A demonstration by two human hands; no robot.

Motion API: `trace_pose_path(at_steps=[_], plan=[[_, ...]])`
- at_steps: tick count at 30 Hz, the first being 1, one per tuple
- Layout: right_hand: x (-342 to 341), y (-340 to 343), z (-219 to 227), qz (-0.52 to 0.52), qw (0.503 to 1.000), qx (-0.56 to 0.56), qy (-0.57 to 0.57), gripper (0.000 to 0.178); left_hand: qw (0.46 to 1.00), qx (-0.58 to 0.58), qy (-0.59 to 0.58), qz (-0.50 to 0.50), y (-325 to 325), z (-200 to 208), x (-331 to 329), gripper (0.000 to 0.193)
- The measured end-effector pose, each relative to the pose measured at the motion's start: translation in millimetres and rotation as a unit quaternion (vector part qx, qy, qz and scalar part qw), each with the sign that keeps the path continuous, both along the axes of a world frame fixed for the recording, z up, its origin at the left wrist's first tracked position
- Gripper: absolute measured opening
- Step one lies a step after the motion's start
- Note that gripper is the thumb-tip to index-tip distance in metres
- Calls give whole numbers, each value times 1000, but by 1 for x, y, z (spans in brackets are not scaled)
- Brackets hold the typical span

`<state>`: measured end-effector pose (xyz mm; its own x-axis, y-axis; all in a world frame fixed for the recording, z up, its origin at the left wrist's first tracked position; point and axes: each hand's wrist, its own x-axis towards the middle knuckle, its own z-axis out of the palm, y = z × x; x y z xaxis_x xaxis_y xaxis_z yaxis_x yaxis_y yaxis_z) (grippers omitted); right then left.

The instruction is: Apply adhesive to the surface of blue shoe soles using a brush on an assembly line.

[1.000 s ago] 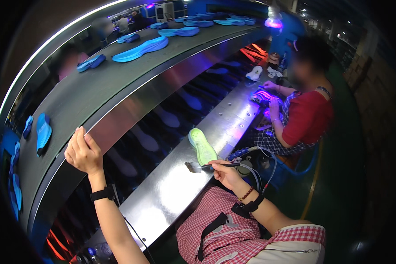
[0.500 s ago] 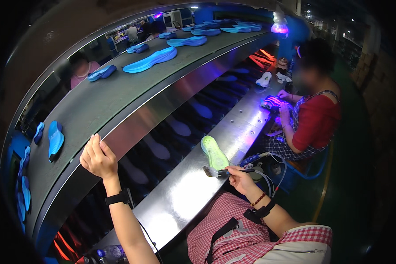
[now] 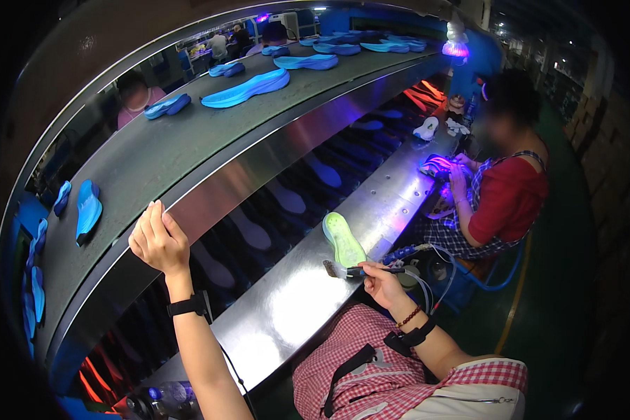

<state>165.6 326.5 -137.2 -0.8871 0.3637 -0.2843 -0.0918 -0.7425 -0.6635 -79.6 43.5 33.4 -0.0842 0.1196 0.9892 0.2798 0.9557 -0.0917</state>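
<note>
My left hand [image 3: 159, 238] is at the metal edge of the conveyor [image 3: 210, 175], its fingers bent together over the rim. In my right hand [image 3: 381, 283] is a flat brush [image 3: 336, 269] with a dark handle, pinched between thumb and fingers. The bristles point left, beside the near end of a pale yellow-green shoe sole [image 3: 343, 238]. That sole lies on the shiny metal ledge [image 3: 266, 336]. Several blue soles, among them a long one [image 3: 246, 89] and a nearer one [image 3: 88, 210], lie on the dark belt.
To the right, a co-worker in a red top [image 3: 507, 189] handles a shoe [image 3: 437, 166] under purple light. Thin hoses [image 3: 427, 287] run near my right hand. More soles show on the lower level beneath the belt. Bottles [image 3: 171, 395] stand at the lower left.
My view has shifted slightly. The blue soles near the left end have moved a little along the belt. Both hands keep nearly the same pose, the brush still by the yellow-green sole.
</note>
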Motion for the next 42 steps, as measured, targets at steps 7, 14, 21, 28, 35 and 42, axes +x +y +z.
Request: trace_pose_path(at_steps=[7,14,21,28,35,42], plan=[[2,3,-10,-8,1000,-20,9,15,1000,-7,-1,5,-3,-2,-1,22],[-5,12,-22,-68,996,-31,-38,15,1000,-17,3,26,-6,-3,-6,21],[-17,24,-34,-146,985,-62,-65,14,1000,-12,-1,24,-8,-4,-6,21],[-17,16,-36,-105,989,-91,-49,14,1000,6,13,12,-12,-3,-2,18],[-6,33,-46,-102,990,-82,-55,19,997,39,44,-46,-5,-4,-8,17],[-7,32,-51,-101,991,-59,-71,21,994,46,74,-70,-10,-6,-12,16]])
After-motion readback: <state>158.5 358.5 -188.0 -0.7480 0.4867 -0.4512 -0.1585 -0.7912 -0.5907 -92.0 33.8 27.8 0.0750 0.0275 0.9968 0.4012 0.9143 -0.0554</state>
